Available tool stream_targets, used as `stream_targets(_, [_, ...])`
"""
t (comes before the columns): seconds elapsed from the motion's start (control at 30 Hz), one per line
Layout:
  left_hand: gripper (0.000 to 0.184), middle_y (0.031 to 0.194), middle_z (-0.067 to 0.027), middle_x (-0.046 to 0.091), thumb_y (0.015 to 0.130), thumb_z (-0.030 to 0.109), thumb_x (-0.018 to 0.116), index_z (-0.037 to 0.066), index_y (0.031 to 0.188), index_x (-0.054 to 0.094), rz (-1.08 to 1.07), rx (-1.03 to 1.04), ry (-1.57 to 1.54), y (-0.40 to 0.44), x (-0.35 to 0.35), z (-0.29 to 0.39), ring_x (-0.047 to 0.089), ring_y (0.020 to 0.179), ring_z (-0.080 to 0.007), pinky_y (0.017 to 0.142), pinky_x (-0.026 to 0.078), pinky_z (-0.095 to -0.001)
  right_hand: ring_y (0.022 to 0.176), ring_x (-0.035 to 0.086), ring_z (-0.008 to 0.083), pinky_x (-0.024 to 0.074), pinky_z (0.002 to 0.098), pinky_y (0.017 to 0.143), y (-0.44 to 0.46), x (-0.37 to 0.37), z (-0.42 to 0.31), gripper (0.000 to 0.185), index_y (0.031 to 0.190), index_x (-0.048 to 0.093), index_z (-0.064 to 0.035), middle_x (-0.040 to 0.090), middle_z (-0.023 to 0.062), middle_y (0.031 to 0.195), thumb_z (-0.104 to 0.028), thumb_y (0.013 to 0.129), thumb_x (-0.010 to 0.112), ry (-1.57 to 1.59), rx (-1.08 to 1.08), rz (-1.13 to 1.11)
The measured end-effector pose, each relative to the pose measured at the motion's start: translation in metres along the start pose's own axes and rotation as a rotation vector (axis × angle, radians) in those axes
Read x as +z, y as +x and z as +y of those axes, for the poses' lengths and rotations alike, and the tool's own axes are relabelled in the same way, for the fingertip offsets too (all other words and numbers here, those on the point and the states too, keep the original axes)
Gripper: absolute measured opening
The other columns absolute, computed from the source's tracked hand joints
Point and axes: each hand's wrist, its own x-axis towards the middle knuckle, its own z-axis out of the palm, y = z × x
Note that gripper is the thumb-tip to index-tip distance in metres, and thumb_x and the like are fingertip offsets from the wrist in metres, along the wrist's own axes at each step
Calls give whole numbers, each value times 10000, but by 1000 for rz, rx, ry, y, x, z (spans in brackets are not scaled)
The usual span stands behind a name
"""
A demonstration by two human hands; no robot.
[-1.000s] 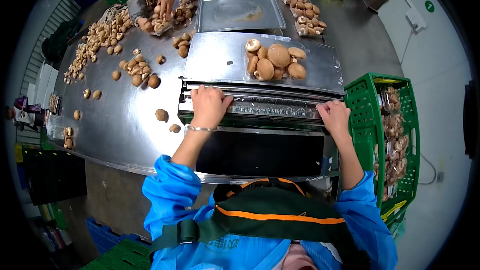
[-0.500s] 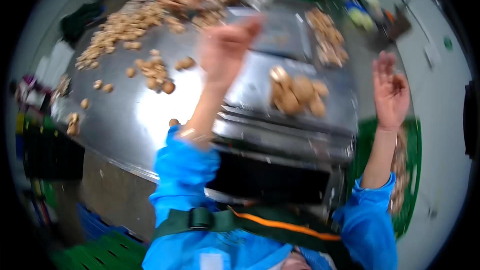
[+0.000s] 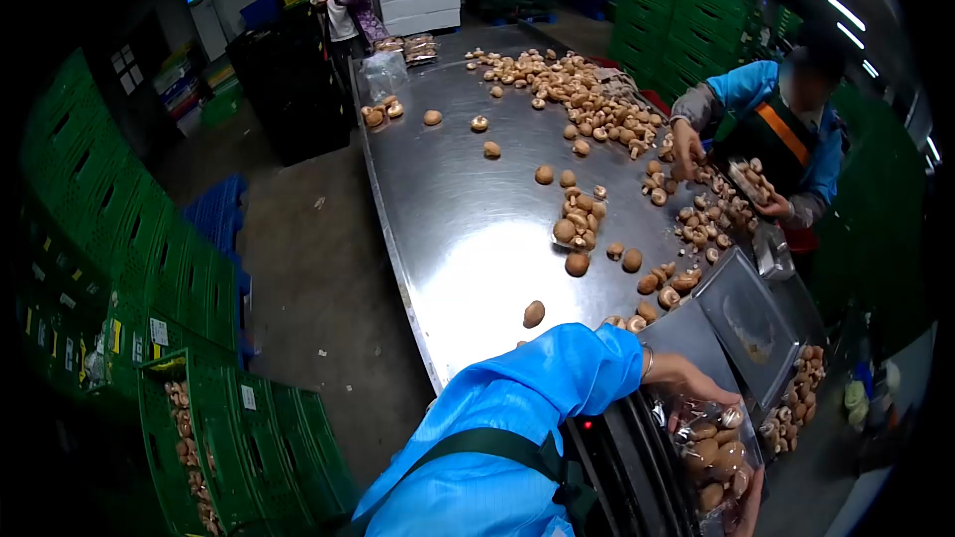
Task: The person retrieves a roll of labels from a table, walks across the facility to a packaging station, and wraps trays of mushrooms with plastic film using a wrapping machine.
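Presently, the left hand (image 3: 698, 381) and the right hand (image 3: 750, 509) grip a film-wrapped pack of mushrooms (image 3: 714, 455) from opposite ends, fingers partly hidden, just right of the black machine (image 3: 637, 467). Beyond the machine lie a flat metal tray (image 3: 739, 303) and many loose mushrooms (image 3: 602, 97); past it, too, a co-worker (image 3: 784, 131) holds another pack (image 3: 753, 182). Green crates (image 3: 119, 194) stand well left of the machine.
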Motion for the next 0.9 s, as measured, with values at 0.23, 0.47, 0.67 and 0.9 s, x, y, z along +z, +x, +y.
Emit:
stream_targets(0.23, [558,1060,-233,464,913,457,243,-30,1103,438,-14,210,167,-52,60,0,613,650,-314,443,538,-351,795,558,197,443,288,705,-45,13,11,518,1014,547,24,605,99,927,-439,896,346,-147,-164,-15])
stream_targets(0.47, [712,918,-219,555,888,532,240,-117,1080,460,-108,57,-81,-132,108,-39,598,786,-310,558,555,-385,787,529,205,430,323,747,-167,84,-4,566,967,592,58,608,126,865,-418,926,288,-541,-93,232])
stream_targets(0.67, [407,888,-103,601,848,359,527,-25,968,587,40,-20,-222,-131,88,-167,597,787,-165,633,538,-301,766,542,210,432,344,696,-131,88,100,549,1080,507,82,591,164,847,-423,904,380,-472,202,146])
stream_targets(0.9, [176,741,-145,585,837,163,477,21,812,577,946,350,421,-112,128,-195,576,674,-274,598,467,-345,484,403,84,344,246,432,-155,107,226,307,856,528,-82,433,8,594,-364,902,415,345,-113,388])
